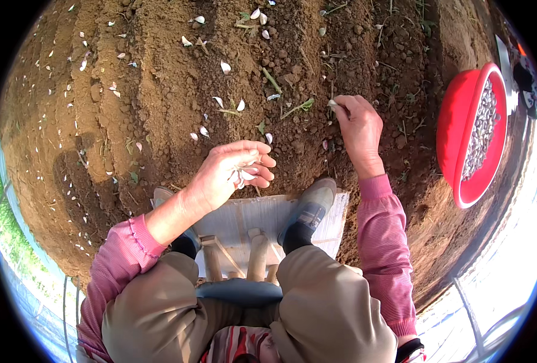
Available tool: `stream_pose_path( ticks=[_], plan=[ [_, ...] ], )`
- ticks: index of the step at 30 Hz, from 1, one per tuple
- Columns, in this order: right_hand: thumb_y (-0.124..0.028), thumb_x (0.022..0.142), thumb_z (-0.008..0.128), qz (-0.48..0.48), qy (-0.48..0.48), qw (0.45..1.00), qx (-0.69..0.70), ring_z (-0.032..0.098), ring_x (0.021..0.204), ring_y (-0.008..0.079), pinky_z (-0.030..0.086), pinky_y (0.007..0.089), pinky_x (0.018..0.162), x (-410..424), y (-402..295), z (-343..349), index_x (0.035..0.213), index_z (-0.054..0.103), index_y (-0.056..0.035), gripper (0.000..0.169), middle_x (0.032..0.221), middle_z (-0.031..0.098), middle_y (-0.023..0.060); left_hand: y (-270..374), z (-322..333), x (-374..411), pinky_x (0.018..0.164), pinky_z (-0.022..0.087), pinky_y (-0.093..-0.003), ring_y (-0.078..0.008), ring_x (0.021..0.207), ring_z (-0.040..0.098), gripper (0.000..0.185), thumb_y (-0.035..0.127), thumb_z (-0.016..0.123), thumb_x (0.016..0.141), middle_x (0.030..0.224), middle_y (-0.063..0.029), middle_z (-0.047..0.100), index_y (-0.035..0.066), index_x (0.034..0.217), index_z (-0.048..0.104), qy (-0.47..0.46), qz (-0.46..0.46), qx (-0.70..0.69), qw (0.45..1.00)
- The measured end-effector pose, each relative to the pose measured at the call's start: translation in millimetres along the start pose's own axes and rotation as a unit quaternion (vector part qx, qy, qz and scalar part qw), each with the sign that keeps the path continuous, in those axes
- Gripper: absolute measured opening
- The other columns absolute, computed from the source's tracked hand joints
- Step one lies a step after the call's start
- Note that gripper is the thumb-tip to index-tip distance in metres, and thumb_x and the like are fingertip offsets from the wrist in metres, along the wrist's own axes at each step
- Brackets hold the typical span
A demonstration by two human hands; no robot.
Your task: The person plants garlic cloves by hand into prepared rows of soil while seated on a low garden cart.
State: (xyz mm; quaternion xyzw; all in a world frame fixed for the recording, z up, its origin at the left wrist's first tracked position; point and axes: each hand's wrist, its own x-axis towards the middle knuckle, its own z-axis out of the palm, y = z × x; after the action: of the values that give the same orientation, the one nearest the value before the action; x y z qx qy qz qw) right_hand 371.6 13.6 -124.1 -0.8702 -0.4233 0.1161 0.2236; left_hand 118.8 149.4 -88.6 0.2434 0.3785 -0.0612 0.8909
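Note:
Several garlic cloves [242, 176] rest in my left hand [232, 170], which is cupped palm-up above the soil in front of my feet. My right hand [359, 127] pinches a single garlic clove [332, 104] between thumb and fingertips, low over the furrowed soil [305, 136] to the right. Whether that clove touches the ground I cannot tell. Pale cloves lie scattered along the rows, among them one clove [269, 138] just beyond my left fingers and another clove [225, 67] farther out.
A red plastic basin [454, 122] at the right holds many cloves [481, 131] and looks tilted at the lens edge. Beneath my shoes [316, 202] lies a pale board [336, 227] carrying a low wooden-legged stool [239, 292]. Cut green stems [271, 80] litter the soil.

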Motion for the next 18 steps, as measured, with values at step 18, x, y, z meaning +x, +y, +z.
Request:
stream_pose_path(
  ticks=[18],
  plan=[
    [-0.008, 0.078, 0.071, -0.140, 0.072, 0.984, -0.082, 0.060, 0.084, 0.0247, 0.046, 0.0381, 0.072, -12.2, -19.1, 11.6, 0.095, 0.069, -0.0096, 0.017, 0.088, 0.061, 0.0047, 1.5, -22.5, -54.3, 0.076, 0.057, -0.0350, -0.0244, 0.088, 0.068, 0.028, 0.016, 0.052, 0.097, 0.102, -0.0166, 0.068, -0.002, 0.117, 0.059, 0.050, 0.035, -0.042, 0.997]
  ],
)
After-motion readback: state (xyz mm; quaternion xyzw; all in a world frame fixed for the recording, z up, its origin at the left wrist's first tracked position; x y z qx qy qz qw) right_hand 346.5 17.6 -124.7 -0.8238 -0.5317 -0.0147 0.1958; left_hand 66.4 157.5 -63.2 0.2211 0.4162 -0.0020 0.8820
